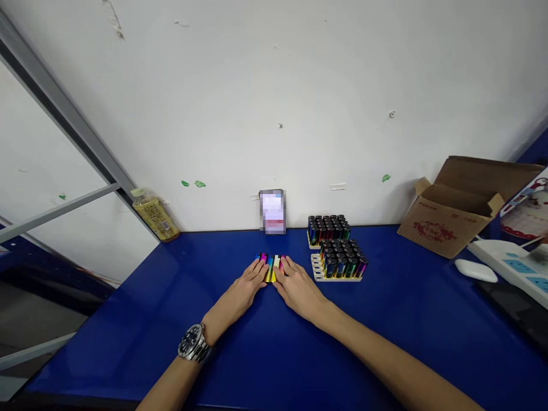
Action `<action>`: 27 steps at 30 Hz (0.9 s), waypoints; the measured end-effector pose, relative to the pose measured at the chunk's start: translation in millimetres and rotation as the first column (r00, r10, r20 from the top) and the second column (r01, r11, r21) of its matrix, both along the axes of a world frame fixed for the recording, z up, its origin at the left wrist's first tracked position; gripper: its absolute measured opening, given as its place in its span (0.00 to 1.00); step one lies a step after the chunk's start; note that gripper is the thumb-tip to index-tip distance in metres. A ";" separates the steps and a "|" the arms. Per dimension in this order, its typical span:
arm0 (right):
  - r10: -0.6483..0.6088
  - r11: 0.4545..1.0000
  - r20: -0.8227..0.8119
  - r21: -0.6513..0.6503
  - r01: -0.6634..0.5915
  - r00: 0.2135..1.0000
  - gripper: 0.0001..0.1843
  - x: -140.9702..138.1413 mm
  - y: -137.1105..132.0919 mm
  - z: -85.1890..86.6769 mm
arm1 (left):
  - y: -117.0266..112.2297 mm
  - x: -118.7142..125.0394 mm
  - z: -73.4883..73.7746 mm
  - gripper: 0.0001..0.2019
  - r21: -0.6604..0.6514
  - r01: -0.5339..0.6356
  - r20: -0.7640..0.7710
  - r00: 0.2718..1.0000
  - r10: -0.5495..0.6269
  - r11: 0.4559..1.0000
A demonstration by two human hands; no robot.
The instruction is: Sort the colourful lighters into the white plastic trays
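Observation:
A short row of shiny, multicoloured lighter-shaped pieces (271,269) lies on the blue table in front of me. My left hand (250,281) presses on the row's left end, fingers together over it. From the other side, my right hand (297,284) closes on the right end, its fingers covering part of the pieces. Between the hands, blue, yellow, pink and a pale strip show; the rest is hidden. To the right, a white slotted tray (317,268) holds several similar pieces upright (345,261), black ends up. Its left slots show bare. Behind it stands another filled group (329,228).
Against the wall leans a phone-like screen (273,212), its display blurred. A yellow-labelled bottle (155,216) stands at the back left. At right are an open cardboard box (447,220), a white mouse-like object (476,270), a power strip (514,265) and a dark flat object (514,311).

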State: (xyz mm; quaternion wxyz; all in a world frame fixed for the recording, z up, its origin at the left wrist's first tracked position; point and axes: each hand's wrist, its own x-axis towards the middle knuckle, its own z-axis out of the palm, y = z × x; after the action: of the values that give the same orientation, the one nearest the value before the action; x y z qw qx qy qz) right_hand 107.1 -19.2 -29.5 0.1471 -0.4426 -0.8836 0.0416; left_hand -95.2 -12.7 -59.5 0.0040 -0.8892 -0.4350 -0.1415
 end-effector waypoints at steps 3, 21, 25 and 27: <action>0.004 1.000 0.004 -0.008 -0.004 1.000 0.22 -4.6 6.2 -0.2 | 5.6 1.1 -1.9 0.21 -0.020 -0.036 0.006 0.999 0.036 0.999; -0.080 0.994 0.010 -0.074 0.081 0.997 0.18 -14.8 37.2 4.5 | 28.8 12.5 5.2 0.21 -0.004 -0.115 -0.051 0.992 0.115 0.993; -0.058 0.998 0.005 -0.039 0.058 0.998 0.18 -14.6 44.3 -0.8 | 30.9 13.8 6.2 0.30 -0.054 -0.142 -0.089 0.987 0.136 0.988; -0.044 0.999 0.012 -0.013 0.044 0.999 0.18 -14.5 48.4 -2.9 | 32.4 13.8 7.4 0.34 -0.074 -0.142 -0.090 0.987 0.136 0.987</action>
State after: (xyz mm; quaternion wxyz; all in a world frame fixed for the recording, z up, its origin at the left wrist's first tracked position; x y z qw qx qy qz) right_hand 92.6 29.2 -32.3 0.1396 -0.4632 -0.8742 0.0417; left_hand -81.4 19.7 -52.2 -0.0036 -0.8613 -0.5008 -0.0856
